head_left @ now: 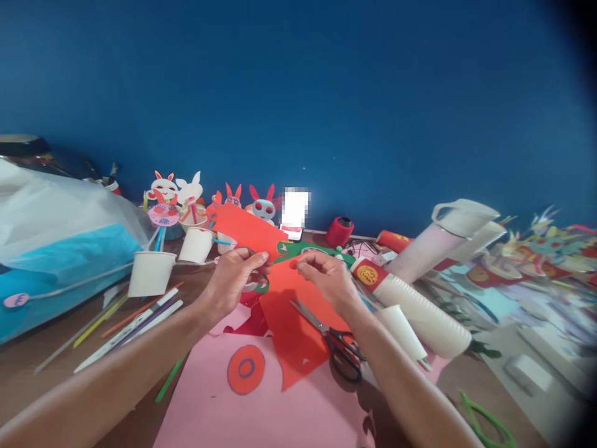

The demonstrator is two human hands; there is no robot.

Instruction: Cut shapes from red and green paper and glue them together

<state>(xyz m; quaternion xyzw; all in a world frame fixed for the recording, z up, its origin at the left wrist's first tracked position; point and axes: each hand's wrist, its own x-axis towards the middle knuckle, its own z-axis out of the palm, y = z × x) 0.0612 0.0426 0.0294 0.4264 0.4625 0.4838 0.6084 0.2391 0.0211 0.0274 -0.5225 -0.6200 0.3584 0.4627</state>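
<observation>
Apparently one disc [246, 369] is cut, much orange paper [290, 323] left.
The paper overlaps the pink sheet's [205, 386] far edge; left hand [236, 277] and right hand [330, 279] curl near it, grip unclear.

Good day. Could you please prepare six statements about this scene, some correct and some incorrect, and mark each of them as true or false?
1. The left hand and the right hand are both bare. True.
2. The scissors have black handles. True.
3. The right hand holds the scissors by the handles. False: they lie on the lower orange paper, and no fingers are in the handles.
4. An orange disc with a ring drawn on it lies on the pink sheet. True.
5. The orange disc is underneath the scissors. False: it lies apart from them, more to the left.
6. The pink sheet covers the lower orange paper. False: the paper's pointed lower end lies over the pink sheet.
</observation>
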